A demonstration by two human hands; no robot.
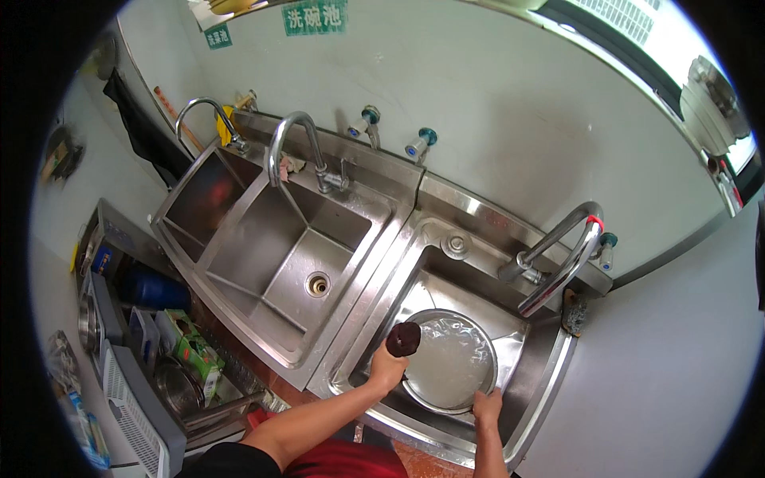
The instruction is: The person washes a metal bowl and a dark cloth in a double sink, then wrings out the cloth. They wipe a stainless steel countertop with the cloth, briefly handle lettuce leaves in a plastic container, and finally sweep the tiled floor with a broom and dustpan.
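Observation:
A round metal pan of cloudy water sits in the right-hand sink. My left hand is closed at the pan's left side around a dark reddish-brown piece that looks like a thick handle's end. Whether that piece is fixed to the pan, I cannot tell. At the pan's lower right rim, my right hand grips the edge, its fingertips partly hidden.
A tall curved faucet with a red band leans over the sink's right side, near a scouring pad. The left sink has its own faucet. A rack with containers stands at lower left.

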